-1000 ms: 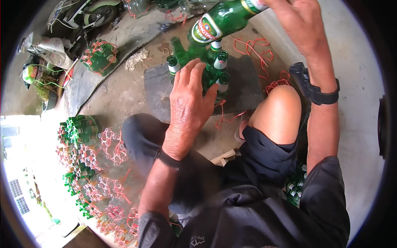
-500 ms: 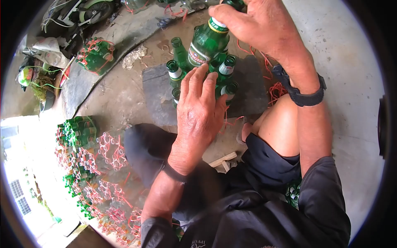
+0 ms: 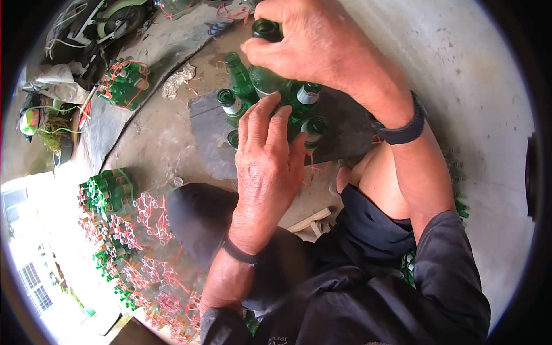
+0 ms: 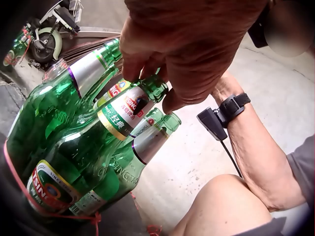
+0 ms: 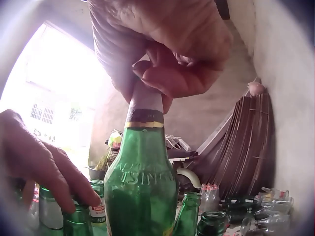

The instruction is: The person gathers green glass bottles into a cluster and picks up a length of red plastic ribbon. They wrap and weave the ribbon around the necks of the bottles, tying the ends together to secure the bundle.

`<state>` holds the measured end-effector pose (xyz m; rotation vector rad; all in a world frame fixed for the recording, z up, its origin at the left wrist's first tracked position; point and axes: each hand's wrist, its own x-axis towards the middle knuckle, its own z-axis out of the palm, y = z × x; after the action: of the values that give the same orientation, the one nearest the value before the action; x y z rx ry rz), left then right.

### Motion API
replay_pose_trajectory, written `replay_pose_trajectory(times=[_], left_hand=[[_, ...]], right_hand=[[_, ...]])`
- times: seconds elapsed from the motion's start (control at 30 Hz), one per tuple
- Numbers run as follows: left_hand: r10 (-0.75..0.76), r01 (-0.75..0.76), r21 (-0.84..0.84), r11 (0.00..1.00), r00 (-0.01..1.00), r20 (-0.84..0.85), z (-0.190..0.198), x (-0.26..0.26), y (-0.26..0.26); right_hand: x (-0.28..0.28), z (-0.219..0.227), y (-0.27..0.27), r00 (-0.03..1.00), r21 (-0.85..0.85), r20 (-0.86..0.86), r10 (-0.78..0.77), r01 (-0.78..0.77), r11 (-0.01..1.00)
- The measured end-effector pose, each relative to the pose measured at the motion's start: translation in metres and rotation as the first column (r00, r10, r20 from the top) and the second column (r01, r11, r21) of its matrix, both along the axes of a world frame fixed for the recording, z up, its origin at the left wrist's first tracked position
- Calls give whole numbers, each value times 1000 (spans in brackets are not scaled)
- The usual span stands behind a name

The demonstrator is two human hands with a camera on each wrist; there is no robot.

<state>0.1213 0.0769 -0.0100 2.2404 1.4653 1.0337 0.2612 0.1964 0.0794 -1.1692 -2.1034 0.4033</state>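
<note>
Right now, the right hand [image 3: 330, 54] grips a green bottle [image 3: 265, 81] by its neck, seemingly for upright control amid the clustered bottles [image 3: 232, 108]; the left hand [image 3: 264, 167] reaches relaxed fingers over them.

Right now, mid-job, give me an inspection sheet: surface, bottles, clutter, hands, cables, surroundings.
Surface: dark slab on the floor, under the bottles.
Bottles: green bottles stand close together, red string round them low down; the held bottle is upright among them, base out of sight.
Clutter: crumpled scrap and wood piece on the floor near the slab.
Left hand: fingers spread over the bottle tops.
Right hand: grip round the held bottle's neck.
Cables: one thin black cable hangs from the device on the right wrist.
Surroundings: motorbike, a tied bottle bundle, many more bottles at lower left in the head view.
</note>
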Motion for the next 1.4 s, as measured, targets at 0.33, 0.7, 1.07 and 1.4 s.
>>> replay_pose_trajectory(times=[0.33,0.7,1.07,1.4], left_hand=[[-2,2,-4,1000,1000,0,-1,0,-2],[1,-1,-18,1000,1000,14,-2,-1,-3],[38,-38,11,999,999,15,-4,1,-3],[37,-38,30,999,998,52,-3,1,-4]], right_hand=[[5,-44,7,972,71,218,-83,69,995],[8,-86,14,963,106,268,-24,-4,994],[11,-112,14,951,190,308,-23,-38,981],[14,-103,12,943,130,333,17,-64,989]])
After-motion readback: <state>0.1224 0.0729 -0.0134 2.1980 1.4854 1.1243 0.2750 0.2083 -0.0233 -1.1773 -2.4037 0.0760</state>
